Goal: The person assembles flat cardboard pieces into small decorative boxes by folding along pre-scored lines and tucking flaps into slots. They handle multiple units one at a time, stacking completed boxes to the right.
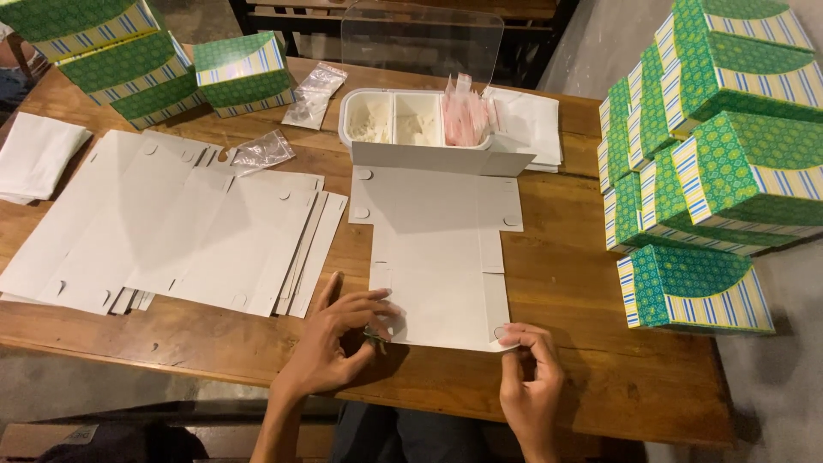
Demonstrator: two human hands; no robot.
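A flat, unfolded white cardboard box blank lies on the wooden table in front of me, white side up. My left hand pinches the blank's near left flap, with a bit of green print showing under the fingers. My right hand pinches the near right corner of the blank, at a small round tab slot. The blank's far end leans up against a white tray.
The white tray has compartments holding white and pink items under a clear lid. A pile of flat white blanks lies at left. Folded green patterned boxes are stacked at right and at far left. Clear plastic bags and white napkins lie nearby.
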